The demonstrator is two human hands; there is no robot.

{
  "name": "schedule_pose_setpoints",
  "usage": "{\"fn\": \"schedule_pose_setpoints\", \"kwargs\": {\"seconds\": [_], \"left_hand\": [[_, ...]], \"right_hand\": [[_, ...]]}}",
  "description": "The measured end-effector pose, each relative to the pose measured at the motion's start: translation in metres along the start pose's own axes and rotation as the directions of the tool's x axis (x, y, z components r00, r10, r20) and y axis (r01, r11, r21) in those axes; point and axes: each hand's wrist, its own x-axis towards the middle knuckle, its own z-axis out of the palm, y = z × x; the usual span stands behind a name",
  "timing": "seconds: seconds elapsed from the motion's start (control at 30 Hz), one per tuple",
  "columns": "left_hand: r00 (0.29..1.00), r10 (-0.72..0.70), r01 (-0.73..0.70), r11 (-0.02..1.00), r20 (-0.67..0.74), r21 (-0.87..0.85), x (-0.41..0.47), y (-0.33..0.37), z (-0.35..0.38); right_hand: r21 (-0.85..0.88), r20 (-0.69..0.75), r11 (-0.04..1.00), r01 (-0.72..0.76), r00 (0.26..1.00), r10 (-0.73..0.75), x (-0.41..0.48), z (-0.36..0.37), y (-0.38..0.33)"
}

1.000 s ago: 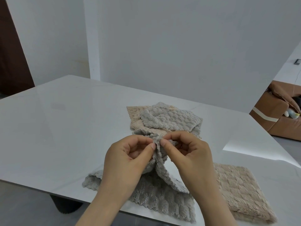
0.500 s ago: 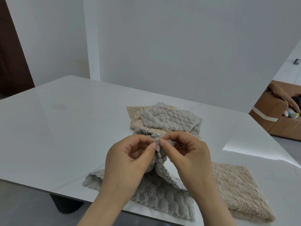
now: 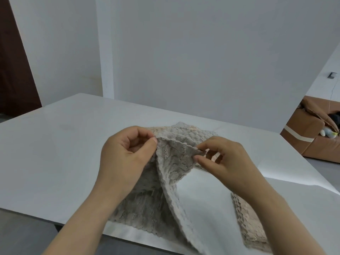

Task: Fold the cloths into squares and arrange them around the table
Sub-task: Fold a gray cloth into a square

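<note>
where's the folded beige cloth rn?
Head view, lower right: the folded beige cloth lies flat on the table near its front edge, just right of the lifted grey cloth.

Home living area: brown sofa [image 3: 312, 137], white table [image 3: 55, 144].

The lifted cloth [image 3: 171, 162] lay with its lower part on the desk [image 3: 55, 153] at the near edge, straight before the person, and its upper edge was raised between the two hands. The left hand [image 3: 125, 155] pinched that edge at its left end, the right hand [image 3: 226, 161] at its right end, the hands apart. Just behind the hands a pile of cloths [image 3: 193, 131] lay on the desk near its middle. A folded cloth [image 3: 252, 223] lay flat at the near right, partly under the right forearm. Beyond the desk's far right corner stood a sofa [image 3: 312, 137].
</note>
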Motion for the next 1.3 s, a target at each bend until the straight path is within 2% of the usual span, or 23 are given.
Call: {"fn": "schedule_pose_setpoints", "kwargs": {"seconds": [0.27, 0.43, 0.53, 0.67, 0.8, 1.0, 1.17, 1.3], "left_hand": [[0.999, 0.038, -0.038, 0.999, 0.017, -0.015, 0.023, 0.010, -0.007], [0.998, 0.059, -0.059, 0.998, 0.011, -0.029, 0.029, 0.018, -0.007], [0.998, 0.065, -0.064, 0.997, 0.014, -0.040, 0.033, 0.023, -0.010], [0.997, 0.083, -0.083, 0.996, -0.005, -0.027, 0.040, 0.027, -0.018], [0.995, 0.095, -0.095, 0.995, -0.045, -0.005, 0.046, 0.031, -0.023], [0.993, 0.100, -0.104, 0.992, -0.065, -0.069, 0.051, 0.041, -0.025], [0.990, 0.123, -0.128, 0.989, -0.075, -0.072, 0.050, 0.044, -0.024], [0.976, 0.195, -0.199, 0.979, -0.099, -0.036, 0.048, 0.048, -0.022]], "right_hand": [[-0.093, -0.007, 0.992, 0.082, 0.997, -0.083, 0.012, -0.024, 0.004], [0.025, 0.050, 0.999, 0.037, 0.998, -0.038, 0.015, -0.028, 0.001], [0.022, 0.114, 1.000, 0.011, 0.993, -0.013, 0.018, -0.029, 0.001], [0.044, 0.057, 0.999, -0.006, 0.998, 0.004, 0.023, -0.045, -0.006], [0.203, -0.027, 0.979, 0.001, 1.000, 0.005, 0.030, -0.065, -0.022], [0.471, -0.136, 0.880, 0.056, 0.991, 0.010, 0.039, -0.076, -0.038], [0.532, -0.156, 0.845, 0.057, 0.987, 0.031, 0.037, -0.076, -0.042], [0.526, -0.127, 0.850, 0.019, 0.990, 0.056, 0.032, -0.078, -0.042]]}}
